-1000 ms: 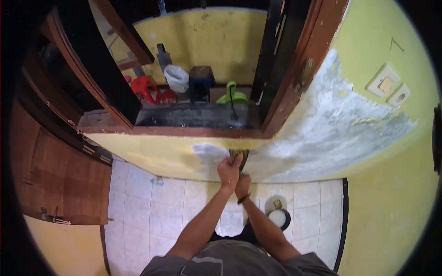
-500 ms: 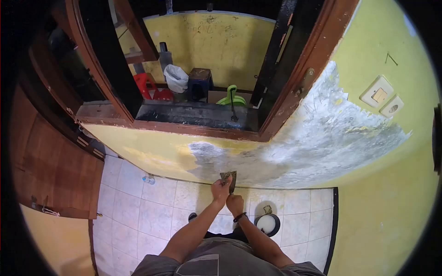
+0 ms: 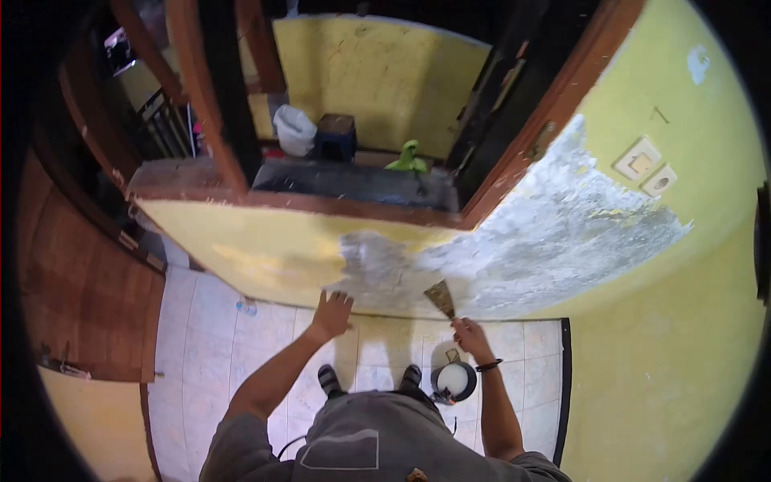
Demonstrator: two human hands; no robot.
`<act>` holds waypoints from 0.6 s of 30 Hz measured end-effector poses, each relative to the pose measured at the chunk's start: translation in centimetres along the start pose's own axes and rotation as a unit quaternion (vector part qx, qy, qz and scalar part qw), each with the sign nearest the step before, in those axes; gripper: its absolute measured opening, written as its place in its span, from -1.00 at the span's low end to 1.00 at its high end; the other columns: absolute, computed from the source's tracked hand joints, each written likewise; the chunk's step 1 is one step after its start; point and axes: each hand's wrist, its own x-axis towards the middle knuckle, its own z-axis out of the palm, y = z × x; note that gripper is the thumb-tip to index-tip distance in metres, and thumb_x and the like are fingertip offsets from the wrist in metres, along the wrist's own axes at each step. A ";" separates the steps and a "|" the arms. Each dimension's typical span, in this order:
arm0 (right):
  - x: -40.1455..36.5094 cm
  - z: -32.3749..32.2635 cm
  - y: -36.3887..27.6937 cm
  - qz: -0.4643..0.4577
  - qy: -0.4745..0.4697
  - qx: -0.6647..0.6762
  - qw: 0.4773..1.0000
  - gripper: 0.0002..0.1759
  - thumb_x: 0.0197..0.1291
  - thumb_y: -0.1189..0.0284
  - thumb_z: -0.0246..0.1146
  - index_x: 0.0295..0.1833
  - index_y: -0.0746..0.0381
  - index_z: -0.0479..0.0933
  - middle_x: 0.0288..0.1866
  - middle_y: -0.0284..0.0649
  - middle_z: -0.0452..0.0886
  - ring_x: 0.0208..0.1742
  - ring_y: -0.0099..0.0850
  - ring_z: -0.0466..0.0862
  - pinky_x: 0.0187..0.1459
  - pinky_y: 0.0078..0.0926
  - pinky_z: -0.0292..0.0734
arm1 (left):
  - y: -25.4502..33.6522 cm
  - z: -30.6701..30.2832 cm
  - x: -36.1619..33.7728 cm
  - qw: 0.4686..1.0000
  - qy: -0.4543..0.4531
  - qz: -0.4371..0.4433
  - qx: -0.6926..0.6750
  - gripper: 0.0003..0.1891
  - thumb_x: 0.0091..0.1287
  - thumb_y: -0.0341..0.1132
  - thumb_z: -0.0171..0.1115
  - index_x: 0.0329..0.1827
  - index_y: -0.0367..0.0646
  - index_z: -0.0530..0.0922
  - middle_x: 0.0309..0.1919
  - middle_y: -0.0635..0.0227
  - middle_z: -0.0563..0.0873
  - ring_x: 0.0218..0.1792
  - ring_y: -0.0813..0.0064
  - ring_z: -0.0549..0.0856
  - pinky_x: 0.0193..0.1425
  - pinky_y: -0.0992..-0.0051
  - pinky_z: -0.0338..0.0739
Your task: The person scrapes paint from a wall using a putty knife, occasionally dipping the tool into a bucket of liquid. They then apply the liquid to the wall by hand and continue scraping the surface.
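The left hand [image 3: 332, 312] is open, fingers spread, flat against the foot of the wall [image 3: 241, 249]. The right hand [image 3: 468, 336] is closed around the handle of a scraper [image 3: 440, 297], whose blade touches the grey scraped patch [image 3: 554, 233]. A bucket [image 3: 454, 380] stands on the tiled floor [image 3: 209, 321] by the feet. A brown window frame [image 3: 345, 207] runs above.

right hand [image 3: 468, 331] gripping scraper [image 3: 440, 298], wall [image 3: 554, 233]
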 end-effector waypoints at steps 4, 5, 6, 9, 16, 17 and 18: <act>-1.9 0.8 0.5 -0.009 0.024 0.076 0.997 -0.62 0.33 0.11 0.09 -0.21 0.24 0.51 -0.64 -0.40 0.44 -0.71 -0.70 0.34 -0.72 -0.70 0.18 | -1.1 -3.7 -0.5 0.975 0.101 0.027 -0.197 -0.31 0.06 0.06 0.33 0.15 -0.23 0.41 0.10 0.07 0.52 0.11 0.06 0.49 0.17 0.15 0.36; -2.5 1.4 0.4 -0.004 0.026 0.079 0.997 -0.63 0.33 0.12 0.10 -0.22 0.24 0.51 -0.64 -0.40 0.44 -0.72 -0.71 0.33 -0.72 -0.70 0.17 | -1.2 -3.9 -0.6 0.967 0.130 0.044 -0.213 -0.34 0.08 0.04 0.33 0.12 -0.24 0.42 0.09 0.04 0.52 0.10 0.04 0.49 0.15 0.19 0.39; -3.2 2.1 0.0 -0.001 0.031 0.083 0.996 -0.63 0.33 0.12 0.10 -0.23 0.25 0.50 -0.64 -0.39 0.44 -0.72 -0.71 0.33 -0.73 -0.71 0.16 | -1.2 -4.2 -0.9 0.968 0.125 0.041 -0.214 -0.34 0.08 0.04 0.33 0.12 -0.24 0.42 0.09 0.04 0.52 0.10 0.04 0.49 0.15 0.19 0.39; -5.1 4.0 -1.0 0.003 0.050 0.093 0.994 -0.67 0.31 0.17 0.15 -0.27 0.25 0.51 -0.62 -0.37 0.49 -0.74 -0.72 0.33 -0.75 -0.71 0.14 | -1.4 -4.8 -1.6 0.952 0.110 0.033 -0.282 -0.40 0.10 0.02 0.33 0.06 -0.25 0.46 0.03 0.03 0.56 0.04 0.06 0.53 0.12 0.20 0.42; -10.0 4.0 -2.2 -0.032 0.102 0.099 0.989 -0.78 0.26 0.32 0.23 -0.09 0.22 0.51 -0.48 -0.35 0.64 -0.65 -0.80 0.32 -0.64 -0.76 0.15 | -1.4 -2.3 -3.4 0.882 0.023 -0.005 -0.472 -0.54 0.15 -0.08 0.36 -0.07 -0.28 0.53 -0.21 0.17 0.70 -0.11 0.21 0.67 -0.02 0.30 0.56; -10.9 3.6 -3.4 -0.024 0.095 0.122 0.988 -0.80 0.25 0.35 0.24 -0.10 0.23 0.51 -0.46 -0.33 0.65 -0.65 -0.80 0.32 -0.64 -0.76 0.14 | -0.4 -2.5 -3.2 0.881 0.028 0.006 -0.472 -0.54 0.15 -0.08 0.36 -0.07 -0.28 0.53 -0.21 0.17 0.70 -0.11 0.21 0.67 -0.02 0.30 0.56; -11.2 3.5 -3.7 -0.044 0.098 0.157 0.982 -0.83 0.26 0.37 0.24 -0.14 0.24 0.50 -0.41 -0.27 0.65 -0.71 -0.77 0.29 -0.69 -0.76 0.10 | 0.6 -2.7 -3.1 0.841 0.000 -0.001 -0.540 -0.55 0.14 -0.11 0.38 -0.07 -0.29 0.54 -0.17 0.17 0.69 -0.10 0.26 0.68 -0.03 0.32 0.57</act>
